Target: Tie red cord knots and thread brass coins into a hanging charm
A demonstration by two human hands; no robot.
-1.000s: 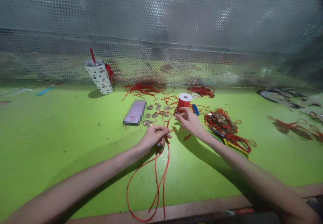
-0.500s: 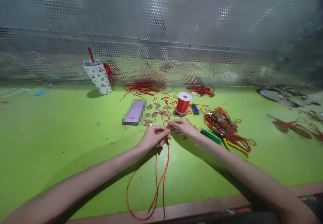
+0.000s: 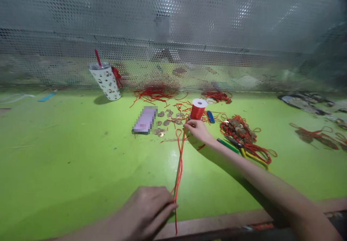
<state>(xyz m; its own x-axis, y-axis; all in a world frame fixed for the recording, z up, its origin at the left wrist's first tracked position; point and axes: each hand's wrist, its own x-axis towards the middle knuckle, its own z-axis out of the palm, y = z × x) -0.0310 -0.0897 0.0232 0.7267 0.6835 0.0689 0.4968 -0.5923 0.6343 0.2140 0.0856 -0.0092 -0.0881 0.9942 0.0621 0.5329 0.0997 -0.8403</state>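
Observation:
Long strands of red cord (image 3: pixel 180 165) run from the middle of the green table toward its front edge, with a small loop at the far end. My left hand (image 3: pixel 157 206) is closed on the strands near the front edge, the cord passing between thumb and fingers. Farther away, my right hand (image 3: pixel 195 129) pinches the upper part of the cord, just in front of a spool of red cord (image 3: pixel 198 110). Several bronze coins (image 3: pixel 166 123) lie left of the right hand. The cord's lower end hangs past my left fingertips.
A phone (image 3: pixel 145 120) and a patterned cup (image 3: pixel 105 81) are at the left. Right of the spool are a blue object (image 3: pixel 210 117), a pile of corded coins (image 3: pixel 239 129), a green object (image 3: pixel 227 146) and yellow-handled scissors (image 3: pixel 255 159). A perforated metal screen (image 3: pixel 130 67) stands behind.
My left hand has moved from beside the right hand down toward the front edge. The wide hanging loop of cord is now drawn into a narrow, straighter bundle. The right hand has shifted slightly away.

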